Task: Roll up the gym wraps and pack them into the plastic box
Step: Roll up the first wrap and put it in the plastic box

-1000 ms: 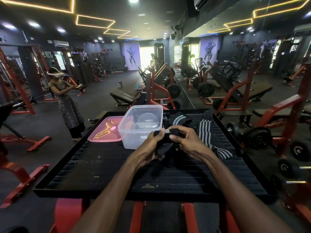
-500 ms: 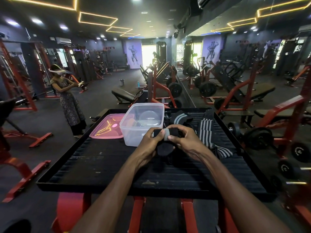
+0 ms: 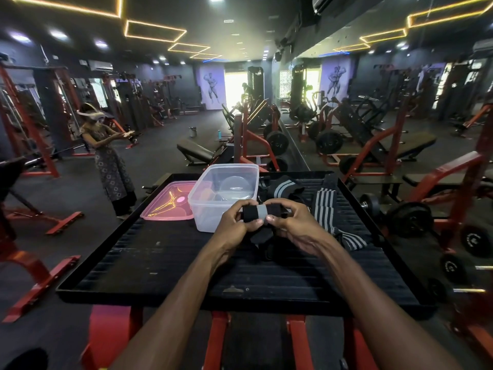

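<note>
Both hands hold a black gym wrap (image 3: 256,212) with a grey stripe, partly rolled into a small bundle. My left hand (image 3: 234,222) pinches its left end and my right hand (image 3: 289,222) grips its right end. The wrap's loose tail (image 3: 262,237) hangs down onto the black tray table (image 3: 160,263). The clear plastic box (image 3: 213,193) stands open just beyond my left hand. Two more black wraps with grey stripes lie on the table: one bunched (image 3: 282,186) behind the box, one stretched out (image 3: 326,206) to the right of my right hand.
The box's pink lid (image 3: 170,201) lies flat to the left of the box. A person wearing a headset (image 3: 109,158) stands on the gym floor at the left. Red weight machines and plate-loaded bars (image 3: 408,217) crowd the right side and the background.
The rolled bundle has grown slightly thicker and a grey stripe now faces up on it. Both hands stayed over the table beside the box, turning the wrap.
</note>
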### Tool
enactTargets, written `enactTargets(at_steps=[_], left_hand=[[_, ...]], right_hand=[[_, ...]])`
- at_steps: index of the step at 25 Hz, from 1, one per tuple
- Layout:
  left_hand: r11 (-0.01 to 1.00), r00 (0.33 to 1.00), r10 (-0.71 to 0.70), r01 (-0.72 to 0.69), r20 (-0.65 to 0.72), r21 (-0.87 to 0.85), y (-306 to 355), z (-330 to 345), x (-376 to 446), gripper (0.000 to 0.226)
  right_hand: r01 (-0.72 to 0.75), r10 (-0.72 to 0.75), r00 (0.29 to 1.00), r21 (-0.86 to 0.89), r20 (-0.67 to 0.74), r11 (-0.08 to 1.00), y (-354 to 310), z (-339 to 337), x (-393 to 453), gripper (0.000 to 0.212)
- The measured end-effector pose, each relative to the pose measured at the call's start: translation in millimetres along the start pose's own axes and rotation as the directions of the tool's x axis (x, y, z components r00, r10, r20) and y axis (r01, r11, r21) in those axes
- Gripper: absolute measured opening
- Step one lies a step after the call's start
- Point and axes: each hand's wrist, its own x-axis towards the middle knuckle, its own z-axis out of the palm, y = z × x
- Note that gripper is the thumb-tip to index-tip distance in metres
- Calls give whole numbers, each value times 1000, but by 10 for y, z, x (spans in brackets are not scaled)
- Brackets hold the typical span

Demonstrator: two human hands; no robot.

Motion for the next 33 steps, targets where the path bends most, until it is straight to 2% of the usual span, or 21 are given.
enactTargets(at_steps=[2,4,6,9,12,14,17,19,21,23,25,29,31,33], left_hand=[[997,999,-42,41,-10,-63,29,17,-1,19],[1000,998,-8,8,-54,4,27,28,24,17],[996,995,58,-52,-76,78,29,41,42,26],[981,991,129,-123,-31,147,32,71,16,41],[973,992,123,-123,13,196,35,88,-4,46],[987,998,62,-64,21,148,31,96,20,38],[994,1000,-16,18,-18,105,53,112,72,27],[982,997,40,-25,-73,188,82,146,99,20],[971,992,82,-59,-93,230,122,183,102,26],[971,991,110,-91,-77,221,158,205,77,31],[974,994,105,-95,-34,206,183,215,39,30],[939,988,152,-148,12,309,174,236,18,37],[928,983,181,-174,11,330,172,238,-1,41],[918,981,182,-193,64,347,179,237,-46,39]], right_hand=[[71,-72,997,-37,-22,997,35,-16,2,38],[98,-100,994,-57,-33,994,31,-15,8,43],[42,-41,998,27,-39,999,-21,-4,4,40],[-124,124,992,130,14,984,-112,-9,-13,27],[-90,91,996,31,-7,995,-104,-38,-23,25],[-12,10,998,-37,-56,999,-72,-76,-32,24],[69,-74,996,-87,-51,994,-50,-77,-56,36],[94,-101,992,-89,-76,992,-46,-37,-68,39],[87,-92,992,-58,-90,995,-87,-7,-77,35],[52,-54,998,-57,-41,997,-149,-32,-92,29],[60,-64,998,-135,-20,989,-199,-86,-113,27],[181,-225,971,-358,-85,916,-153,-108,-158,33],[153,-185,981,-346,-59,926,-119,-133,-162,35],[77,-78,997,-270,4,960,-128,-157,-175,32]])
